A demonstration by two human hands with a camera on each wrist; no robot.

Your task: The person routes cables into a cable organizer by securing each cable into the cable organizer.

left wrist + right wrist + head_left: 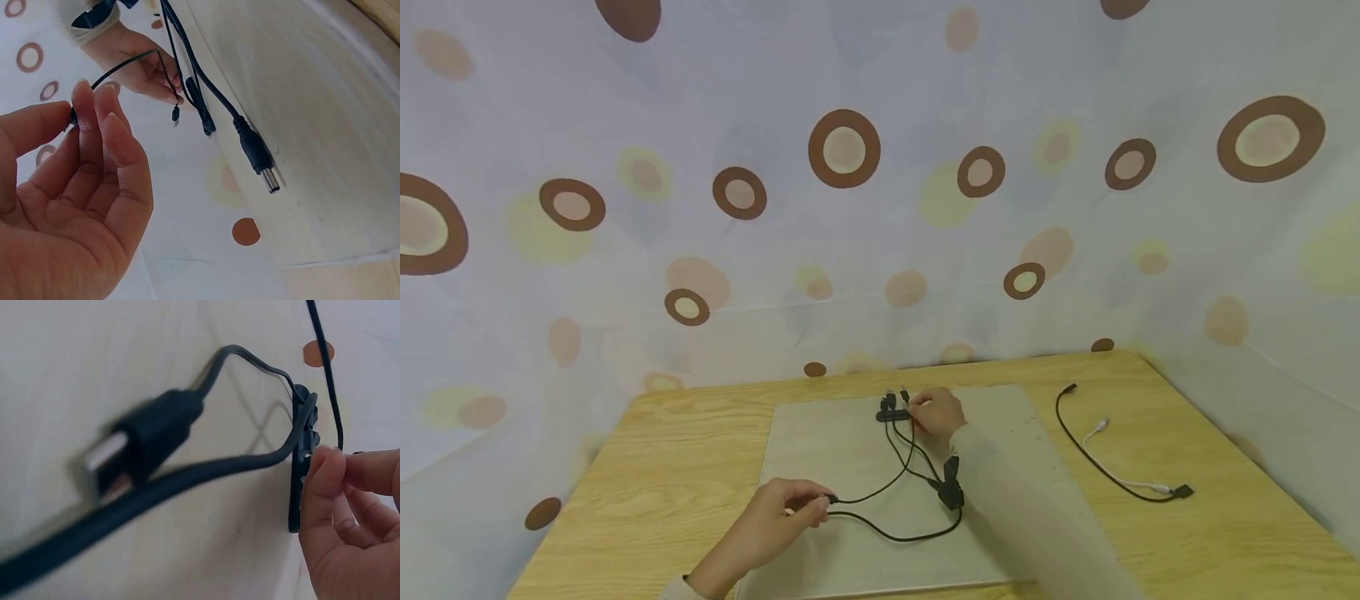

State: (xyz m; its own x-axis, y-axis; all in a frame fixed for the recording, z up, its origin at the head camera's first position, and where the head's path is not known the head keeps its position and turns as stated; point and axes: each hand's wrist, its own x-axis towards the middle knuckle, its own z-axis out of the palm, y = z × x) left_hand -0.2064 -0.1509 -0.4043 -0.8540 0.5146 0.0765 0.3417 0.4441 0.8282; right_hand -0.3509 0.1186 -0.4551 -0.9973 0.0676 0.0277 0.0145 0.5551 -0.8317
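Note:
My left hand (775, 518) pinches the small black end of a thin cable (880, 493) between thumb and fingers, above the board. My right hand (938, 412) reaches to the far side and pinches that cable near its other end, beside a black cable holder (296, 509). Other black cables sit in the holder, their ends standing up behind it. In the left wrist view a barrel plug (255, 149) hangs over the pale board. Large in the right wrist view is a blurred black plug with a metal tip (156, 431). My fingers hide the pinched connector.
The pale board (850, 575) lies on a wood-grain table (685, 467). To the right lie a black cable (1078, 446) and a short white cable (1112, 472). A dotted curtain (880, 233) surrounds the table. A black camera mount (951, 492) sits on my right wrist.

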